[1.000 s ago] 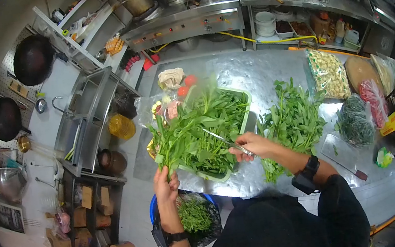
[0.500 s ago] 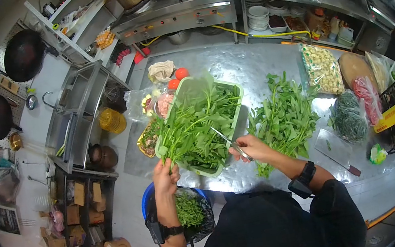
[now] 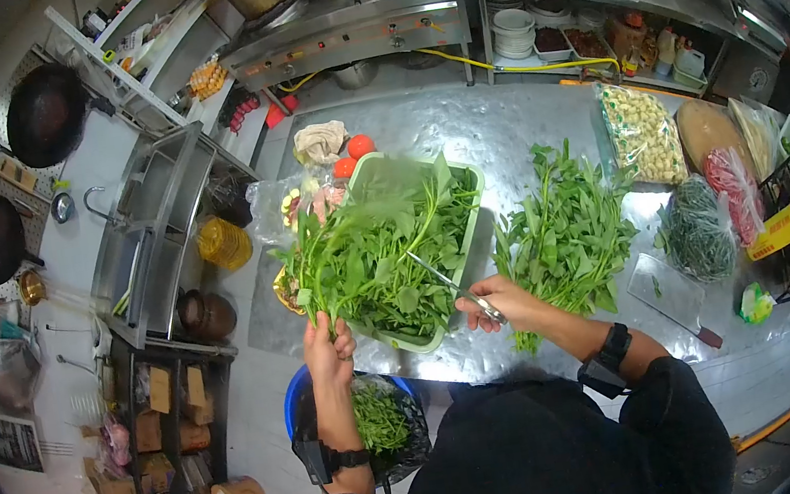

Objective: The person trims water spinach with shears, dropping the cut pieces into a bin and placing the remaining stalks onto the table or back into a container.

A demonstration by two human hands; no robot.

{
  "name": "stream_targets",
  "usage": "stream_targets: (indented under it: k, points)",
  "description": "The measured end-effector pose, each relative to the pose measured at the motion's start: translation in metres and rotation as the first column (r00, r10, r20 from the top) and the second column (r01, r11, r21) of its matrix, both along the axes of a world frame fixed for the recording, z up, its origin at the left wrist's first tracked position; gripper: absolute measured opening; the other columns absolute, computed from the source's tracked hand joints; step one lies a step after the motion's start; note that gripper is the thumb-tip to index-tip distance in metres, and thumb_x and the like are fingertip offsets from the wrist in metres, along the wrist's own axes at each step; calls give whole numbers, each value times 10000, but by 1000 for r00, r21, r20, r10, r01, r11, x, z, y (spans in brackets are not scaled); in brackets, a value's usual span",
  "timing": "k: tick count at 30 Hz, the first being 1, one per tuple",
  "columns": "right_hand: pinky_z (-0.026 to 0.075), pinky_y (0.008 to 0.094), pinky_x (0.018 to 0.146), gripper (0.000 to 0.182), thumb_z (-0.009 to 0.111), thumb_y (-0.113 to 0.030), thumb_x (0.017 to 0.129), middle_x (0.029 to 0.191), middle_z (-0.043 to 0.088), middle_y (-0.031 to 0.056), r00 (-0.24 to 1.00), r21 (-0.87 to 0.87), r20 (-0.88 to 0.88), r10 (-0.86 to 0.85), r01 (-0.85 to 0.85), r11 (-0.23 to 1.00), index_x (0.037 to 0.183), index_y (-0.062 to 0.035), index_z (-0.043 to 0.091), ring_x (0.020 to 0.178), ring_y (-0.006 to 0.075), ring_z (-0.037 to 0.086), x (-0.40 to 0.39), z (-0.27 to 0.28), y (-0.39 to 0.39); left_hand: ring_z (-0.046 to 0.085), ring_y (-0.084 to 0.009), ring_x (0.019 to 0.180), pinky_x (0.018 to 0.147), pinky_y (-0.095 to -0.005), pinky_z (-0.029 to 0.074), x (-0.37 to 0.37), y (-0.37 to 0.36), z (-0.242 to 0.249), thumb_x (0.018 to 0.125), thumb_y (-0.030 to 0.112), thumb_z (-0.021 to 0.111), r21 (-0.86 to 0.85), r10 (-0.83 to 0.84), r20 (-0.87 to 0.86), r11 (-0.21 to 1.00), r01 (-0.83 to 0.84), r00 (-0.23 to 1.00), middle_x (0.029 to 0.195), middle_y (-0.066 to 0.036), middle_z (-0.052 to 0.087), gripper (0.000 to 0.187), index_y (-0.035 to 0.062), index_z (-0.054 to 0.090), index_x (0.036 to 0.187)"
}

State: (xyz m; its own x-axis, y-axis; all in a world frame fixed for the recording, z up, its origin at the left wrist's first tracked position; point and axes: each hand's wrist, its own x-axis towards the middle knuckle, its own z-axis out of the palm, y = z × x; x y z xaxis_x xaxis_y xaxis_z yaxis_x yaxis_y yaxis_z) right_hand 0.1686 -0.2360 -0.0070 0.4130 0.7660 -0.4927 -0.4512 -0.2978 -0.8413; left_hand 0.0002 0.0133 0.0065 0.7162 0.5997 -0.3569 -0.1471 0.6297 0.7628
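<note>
My left hand (image 3: 330, 351) grips the stems of a bunch of leafy greens (image 3: 320, 276), whose leaves fan up over the left side of a pale green plastic tub (image 3: 476, 197). More cut greens (image 3: 404, 298) fill the tub. In my right hand (image 3: 508, 303) is a pair of metal scissors (image 3: 462, 290), the fingers wrapped round the handles. Its blades point up and left over the tub, apart from my left hand. Right of the tub, a loose pile of greens (image 3: 569, 228) lies on the steel table (image 3: 488, 118).
Below my left hand stands a blue bucket (image 3: 291, 400) lined with a black bag, holding green trimmings (image 3: 379, 419). A cleaver (image 3: 667, 298) lies on the right. Tomatoes (image 3: 360, 146) and a cloth (image 3: 320, 142) sit behind the tub; bagged vegetables (image 3: 644, 136) line the right edge.
The bunch in my left hand has swung left and stands more upright, its leaves now past the tub's left edge. The scissors have shifted slightly left.
</note>
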Motion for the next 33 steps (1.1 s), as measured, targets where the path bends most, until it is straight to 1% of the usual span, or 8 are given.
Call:
stream_targets:
  k: [6, 9, 14, 17, 22, 26, 29, 33]
  points:
    - [375, 219, 373, 377, 652, -379, 814, 600, 604, 82, 1000, 52, 8, -7, 6, 999, 744, -17, 570, 433, 97, 518, -2, -11, 4, 334, -69, 496, 403, -180, 242, 2, -3, -3, 945, 217, 471, 91, 71, -77, 994, -64, 995, 710, -36, 453, 115, 118, 440, 995]
    - [370, 222, 365, 388, 648, -383, 816, 586, 598, 81, 997, -12, 48, -53, 53, 999, 709, -20, 564, 424, 97, 515, -2, -4, 13, 345, -71, 501, 406, -180, 251, 3, -4, -3, 941, 214, 481, 153, 70, -90, 987, -56, 993, 715, -41, 469, 113, 116, 446, 984]
    - [366, 224, 361, 349, 653, -337, 821, 571, 584, 71, 994, 35, 43, -104, 102, 994, 724, -9, 582, 422, 99, 512, -2, 2, 11, 336, -54, 465, 390, -178, 243, 5, -4, -8, 933, 232, 499, 149, 111, -87, 984, -97, 990, 724, -42, 498, 135, 108, 465, 975]
    - [375, 222, 376, 328, 652, -324, 823, 573, 581, 64, 981, 106, 159, -110, 94, 990, 728, -16, 591, 434, 91, 517, -8, 10, 5, 348, -56, 495, 410, -179, 258, 2, -4, -5, 939, 232, 487, 96, 101, -69, 991, -94, 992, 757, -53, 508, 137, 115, 455, 1002]
    - [386, 229, 417, 378, 656, -392, 807, 588, 593, 29, 933, -24, 265, 243, -246, 969, 723, -26, 617, 470, 87, 524, -23, 32, 13, 336, -66, 484, 400, -175, 245, 7, -9, -4, 950, 237, 453, -48, 100, -11, 994, -101, 995, 746, -59, 491, 135, 115, 448, 1008]
    - [384, 231, 418, 423, 672, -440, 780, 572, 582, 28, 909, -86, 302, 287, -274, 958, 691, -30, 621, 469, 87, 524, -32, 12, 34, 337, -72, 479, 385, -178, 236, 7, -13, 1, 953, 243, 444, -122, 73, 56, 990, -66, 996, 725, -56, 473, 134, 118, 446, 1002]
    - [389, 230, 417, 436, 675, -453, 772, 575, 581, 28, 936, -45, 215, 279, -276, 960, 688, -29, 613, 466, 89, 526, -32, 20, 42, 341, -74, 480, 390, -186, 236, 6, -16, 1, 947, 235, 457, -114, 65, 44, 992, -59, 997, 733, -65, 501, 140, 108, 461, 1005]
    - [394, 231, 413, 439, 674, -449, 774, 581, 583, 36, 935, -27, 215, 282, -283, 959, 681, -27, 603, 466, 91, 532, -32, 17, 45, 346, -77, 479, 394, -191, 240, 7, -20, 1, 943, 225, 466, -105, 25, 36, 994, -21, 999, 731, -65, 516, 139, 100, 466, 1003]
